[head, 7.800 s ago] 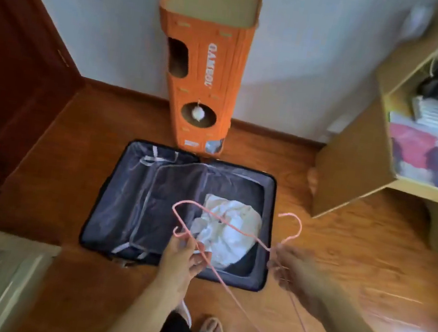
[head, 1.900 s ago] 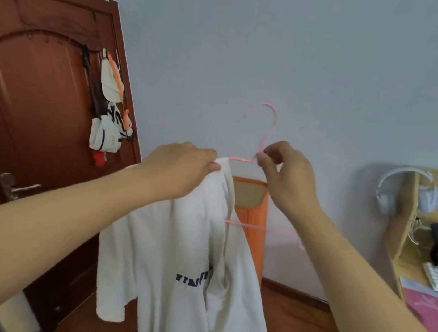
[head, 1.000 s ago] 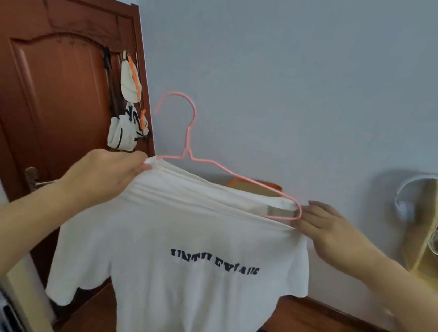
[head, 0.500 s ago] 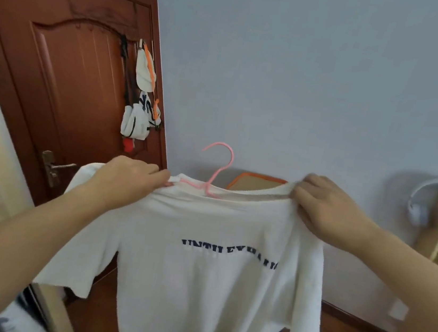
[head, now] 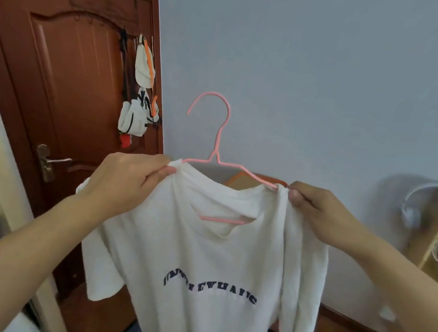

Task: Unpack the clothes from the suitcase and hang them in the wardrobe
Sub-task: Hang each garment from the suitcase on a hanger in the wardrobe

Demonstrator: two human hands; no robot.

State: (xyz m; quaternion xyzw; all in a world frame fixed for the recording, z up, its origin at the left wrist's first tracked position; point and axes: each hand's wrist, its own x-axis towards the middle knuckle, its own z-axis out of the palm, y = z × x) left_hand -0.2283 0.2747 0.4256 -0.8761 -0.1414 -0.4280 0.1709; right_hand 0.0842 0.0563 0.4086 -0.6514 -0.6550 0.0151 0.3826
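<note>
white t-shirt [head: 207, 270] held up on pink hanger [head: 216, 148]. left hand [head: 126, 181] and right hand [head: 315, 209] each pinch a shoulder, likely seating the fabric squarely on the hanger arms.

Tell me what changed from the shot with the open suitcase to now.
The white printed T-shirt left the suitcase and now hangs on the pink wire hanger, raised up in the air. The left hand and right hand, which then held only the hanger, now pinch the shirt's shoulders. The brown wooden door stays shut.
</note>
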